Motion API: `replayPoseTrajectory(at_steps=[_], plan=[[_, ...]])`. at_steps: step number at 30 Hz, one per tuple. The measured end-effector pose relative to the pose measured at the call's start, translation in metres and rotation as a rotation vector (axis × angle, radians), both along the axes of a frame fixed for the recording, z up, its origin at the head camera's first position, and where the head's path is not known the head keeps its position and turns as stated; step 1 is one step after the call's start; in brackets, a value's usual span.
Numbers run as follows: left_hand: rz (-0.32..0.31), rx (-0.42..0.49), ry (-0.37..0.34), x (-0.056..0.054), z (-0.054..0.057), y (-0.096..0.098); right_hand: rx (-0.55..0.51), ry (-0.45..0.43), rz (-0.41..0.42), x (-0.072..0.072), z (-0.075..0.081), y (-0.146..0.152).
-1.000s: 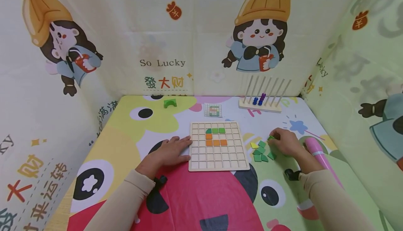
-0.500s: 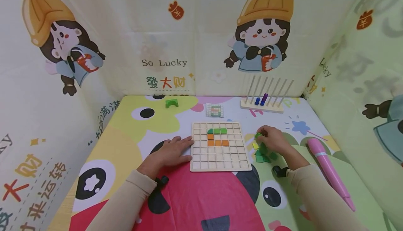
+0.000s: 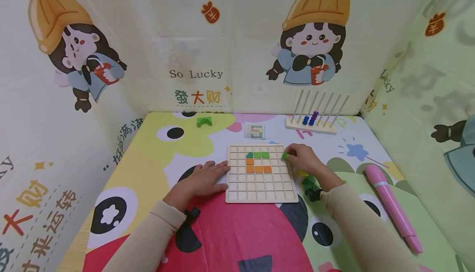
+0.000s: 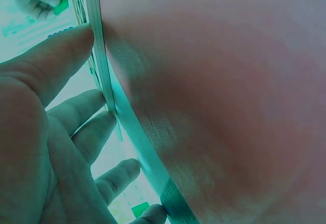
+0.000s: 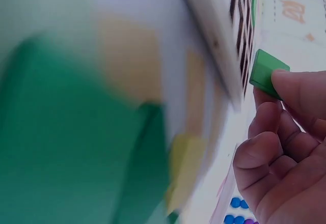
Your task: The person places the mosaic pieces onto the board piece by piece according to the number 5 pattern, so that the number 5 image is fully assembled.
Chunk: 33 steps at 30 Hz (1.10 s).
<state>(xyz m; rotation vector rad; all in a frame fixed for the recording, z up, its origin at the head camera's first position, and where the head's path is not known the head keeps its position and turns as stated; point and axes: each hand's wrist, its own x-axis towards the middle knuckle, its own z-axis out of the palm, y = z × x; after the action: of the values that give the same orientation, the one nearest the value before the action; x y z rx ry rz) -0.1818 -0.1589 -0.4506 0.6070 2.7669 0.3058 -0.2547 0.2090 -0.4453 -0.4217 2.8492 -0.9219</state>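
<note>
"So, where's the green tile (image 3: pixel 284 156)?"

"At the right edge of the grid board (image 3: pixel 261 196), towards its far corner, pinched between thumb and finger of the right hand (image 3: pixel 306 159). Whether it overlaps the rim, I can't tell."

"And the opposite edge?"

"The left hand (image 3: pixel 203 180) touches it, fingers spread."

"What room is there around the board?"

"On the far side, a strip of table cover (image 3: pixel 219 239) separates it from a small grid card (image 3: pixel 255 130). On the right, loose green tiles (image 3: pixel 309 182) lie near the edge, partly hidden by the right wrist. The pink pen (image 3: pixel 393 206) lies well apart, beyond that forearm. On the near side, the cover runs between both sleeves."

"The surface and the room?"

"Big cartoon eyes and a red shape are printed on the cover. A peg rack (image 3: pixel 311 127) with blue and purple beads and a green arch block (image 3: pixel 204 122) stand towards its far edge. Pale wall cloth (image 3: pixel 237 29), printed with capped figures, hangs behind and at both sides."
</note>
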Motion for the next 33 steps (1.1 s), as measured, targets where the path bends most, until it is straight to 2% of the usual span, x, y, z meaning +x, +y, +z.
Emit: replayPoseTrajectory(at_steps=[9, 19, 26, 33], plan=[[-0.015, 0.014, 0.005, 0.001, 0.003, 0.0, 0.022, 0.002, 0.047, -0.012, 0.006, -0.027], [0.003, 0.009, 0.006, 0.003, 0.0, 0.004, 0.071, 0.007, 0.083, -0.017, 0.001, -0.031], [0.001, -0.005, 0.014, 0.003, 0.0, 0.003, 0.089, 0.009, 0.085, -0.018, 0.002, -0.034], [0.007, -0.008, 0.014, 0.003, 0.002, 0.002, 0.201, 0.067, 0.097, -0.022, -0.002, -0.042]])
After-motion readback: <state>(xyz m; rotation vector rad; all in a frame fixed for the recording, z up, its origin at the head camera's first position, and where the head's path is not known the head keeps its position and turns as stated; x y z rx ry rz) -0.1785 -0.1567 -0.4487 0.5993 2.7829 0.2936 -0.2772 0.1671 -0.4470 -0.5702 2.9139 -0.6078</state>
